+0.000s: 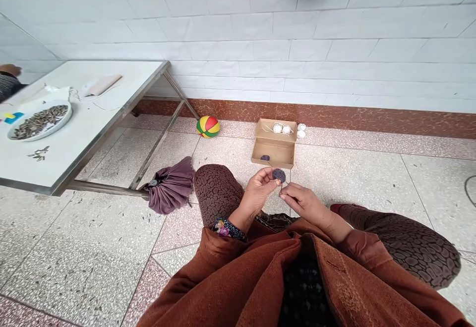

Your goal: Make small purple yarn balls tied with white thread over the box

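A small round of dark purple-grey yarn (278, 175), a ball or a crocheted disc, is pinched between the thumb and fingers of my left hand (260, 186). Just to its right, my right hand (305, 201) has its fingers closed on a strand of the same yarn. Whether a thin hook is also in those fingers I cannot make out. Beyond my hands an open cardboard box (274, 152) sits on the floor. In it lies another dark yarn ball (265, 158), and white yarn balls (281, 128) rest against its raised lid.
A white-topped table (92, 118) with metal legs stands at the left, holding a plate of sunflower seeds (63, 127). Beneath its edge lies a purple cloth bag (173, 185). A colourful ball (208, 126) is near the wall. Another person's arm (10, 76) shows far left.
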The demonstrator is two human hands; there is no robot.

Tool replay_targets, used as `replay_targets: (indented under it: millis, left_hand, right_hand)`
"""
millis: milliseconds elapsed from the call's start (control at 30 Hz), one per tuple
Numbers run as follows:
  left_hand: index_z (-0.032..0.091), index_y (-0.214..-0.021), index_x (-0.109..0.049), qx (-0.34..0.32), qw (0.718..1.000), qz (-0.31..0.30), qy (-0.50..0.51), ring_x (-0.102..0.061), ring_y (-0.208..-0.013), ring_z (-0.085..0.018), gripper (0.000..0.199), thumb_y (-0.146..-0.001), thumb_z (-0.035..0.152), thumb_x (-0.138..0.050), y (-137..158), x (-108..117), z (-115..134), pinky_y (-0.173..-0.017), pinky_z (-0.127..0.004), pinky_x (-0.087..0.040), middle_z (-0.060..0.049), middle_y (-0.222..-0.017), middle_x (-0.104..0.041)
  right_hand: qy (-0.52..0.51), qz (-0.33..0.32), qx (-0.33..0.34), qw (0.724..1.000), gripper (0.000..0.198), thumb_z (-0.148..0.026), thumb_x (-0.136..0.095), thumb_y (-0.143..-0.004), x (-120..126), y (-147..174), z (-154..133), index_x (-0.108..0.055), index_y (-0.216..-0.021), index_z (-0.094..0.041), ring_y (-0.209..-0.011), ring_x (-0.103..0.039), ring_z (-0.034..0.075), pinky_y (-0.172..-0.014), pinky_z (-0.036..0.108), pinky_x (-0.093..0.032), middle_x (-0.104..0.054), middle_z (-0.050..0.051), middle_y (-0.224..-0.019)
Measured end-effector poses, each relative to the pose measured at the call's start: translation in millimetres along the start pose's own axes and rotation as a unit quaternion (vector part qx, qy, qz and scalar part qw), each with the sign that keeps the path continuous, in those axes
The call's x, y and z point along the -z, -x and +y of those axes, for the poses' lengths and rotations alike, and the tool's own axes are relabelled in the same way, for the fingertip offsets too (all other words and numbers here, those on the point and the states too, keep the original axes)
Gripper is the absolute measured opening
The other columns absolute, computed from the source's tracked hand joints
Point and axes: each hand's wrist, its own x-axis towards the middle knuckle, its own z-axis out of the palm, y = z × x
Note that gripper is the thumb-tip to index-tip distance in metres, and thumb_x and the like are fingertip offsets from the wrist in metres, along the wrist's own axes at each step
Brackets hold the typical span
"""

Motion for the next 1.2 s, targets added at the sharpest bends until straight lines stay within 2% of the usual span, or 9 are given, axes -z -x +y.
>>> replay_targets:
  millis: [167, 267, 400, 567, 767, 867, 967, 1100, 1200]
  left_hand:
    - [0.017, -0.112, -0.069, -0.004, 0.994, -0.030, -0.106, -0.064, -0.090, -0.014, 0.041, -0.074, 0.027, -0.082, 2.5, 0.3, 6.0, -0.086, -0.030, -0.052, -0.006, -0.103, -0.071]
    - [0.019, -0.122, -0.062, -0.008, 0.988, -0.090, -0.122, -0.063, -0.087, -0.013, 0.053, -0.073, 0.023, -0.082, 7.0, -4.1, 12.0, -0.082, -0.029, -0.051, -0.005, -0.101, -0.068]
    - [0.025, -0.137, -0.048, -0.013, 0.984, -0.162, -0.070, -0.064, -0.090, -0.014, 0.072, -0.073, 0.022, -0.081, 11.3, -8.2, 18.1, -0.084, -0.030, -0.051, -0.003, -0.100, -0.065]
    - [0.022, -0.127, -0.055, -0.047, 0.996, -0.065, -0.037, -0.062, -0.091, -0.013, 0.058, -0.075, 0.024, -0.080, 5.9, -2.7, 17.6, -0.087, -0.028, -0.049, -0.002, -0.099, -0.063]
    - [0.022, -0.126, -0.052, -0.064, 0.987, -0.022, -0.147, -0.061, -0.085, -0.011, 0.059, -0.072, 0.017, -0.076, 0.7, 3.2, 11.4, -0.082, -0.027, -0.049, 0.001, -0.094, -0.061]
    - [0.022, -0.129, -0.051, -0.077, 0.978, -0.054, -0.188, -0.060, -0.084, -0.011, 0.063, -0.072, 0.015, -0.075, 4.4, -0.4, 12.2, -0.080, -0.027, -0.049, 0.000, -0.094, -0.061]
    - [0.022, -0.135, -0.048, -0.078, 0.975, -0.109, -0.179, -0.061, -0.086, -0.012, 0.068, -0.073, 0.015, -0.075, 9.2, -4.4, 16.2, -0.083, -0.028, -0.049, 0.000, -0.096, -0.061]
    - [0.024, -0.138, -0.050, -0.059, 0.980, -0.154, -0.110, -0.062, -0.091, -0.014, 0.068, -0.076, 0.023, -0.078, 11.9, -4.9, 20.7, -0.086, -0.030, -0.050, -0.002, -0.099, -0.063]
    - [0.023, -0.127, -0.061, -0.056, 0.992, -0.098, -0.061, -0.061, -0.095, -0.015, 0.054, -0.077, 0.028, -0.079, 9.8, -3.1, 19.1, -0.089, -0.032, -0.049, -0.005, -0.104, -0.065]
  right_hand:
    - [-0.010, 0.000, 0.055, 0.998, 0.021, -0.031, -0.050, -0.105, 35.8, -13.8, -20.9, -0.066, -0.096, -0.023, -0.075, -0.061, 0.018, -0.069, 0.030, -0.051, -0.065, 0.004, -0.082]
    - [-0.017, 0.059, 0.022, 0.998, 0.018, -0.031, -0.053, -0.104, 46.0, -29.2, -16.7, -0.068, -0.097, -0.023, -0.080, -0.063, 0.019, -0.073, 0.031, -0.051, -0.067, 0.005, -0.085]
    - [-0.037, 0.122, -0.055, 0.990, 0.021, -0.035, -0.054, -0.103, 32.3, -34.9, 3.6, -0.066, -0.090, -0.023, -0.078, -0.064, 0.019, -0.073, 0.032, -0.052, -0.067, 0.004, -0.082]
    - [-0.027, 0.078, -0.084, 0.993, 0.027, -0.035, -0.044, -0.106, 1.3, -10.7, 14.6, -0.062, -0.091, -0.022, -0.075, -0.064, 0.018, -0.070, 0.030, -0.053, -0.068, 0.004, -0.081]
    - [0.001, -0.044, 0.035, 0.998, 0.026, -0.032, -0.045, -0.107, 16.3, 3.1, -13.9, -0.064, -0.093, -0.023, -0.073, -0.061, 0.017, -0.068, 0.028, -0.051, -0.065, 0.004, -0.081]
    - [0.019, -0.029, 0.066, 0.997, 0.023, -0.030, -0.047, -0.106, 38.1, -10.7, -24.6, -0.066, -0.095, -0.023, -0.074, -0.060, 0.018, -0.067, 0.029, -0.049, -0.065, 0.004, -0.082]
    - [0.017, 0.043, 0.041, 0.998, 0.021, -0.032, -0.051, -0.105, 49.1, -28.1, -17.7, -0.067, -0.096, -0.023, -0.077, -0.062, 0.019, -0.071, 0.030, -0.050, -0.066, 0.005, -0.084]
    - [0.002, 0.111, -0.032, 0.993, 0.023, -0.034, -0.050, -0.105, 35.8, -32.5, 2.1, -0.065, -0.091, -0.023, -0.077, -0.064, 0.019, -0.071, 0.031, -0.051, -0.067, 0.004, -0.082]
    - [-0.014, 0.072, -0.047, 0.996, 0.027, -0.035, -0.045, -0.107, 16.4, -18.3, 4.8, -0.062, -0.090, -0.023, -0.073, -0.063, 0.018, -0.067, 0.030, -0.051, -0.066, 0.004, -0.079]
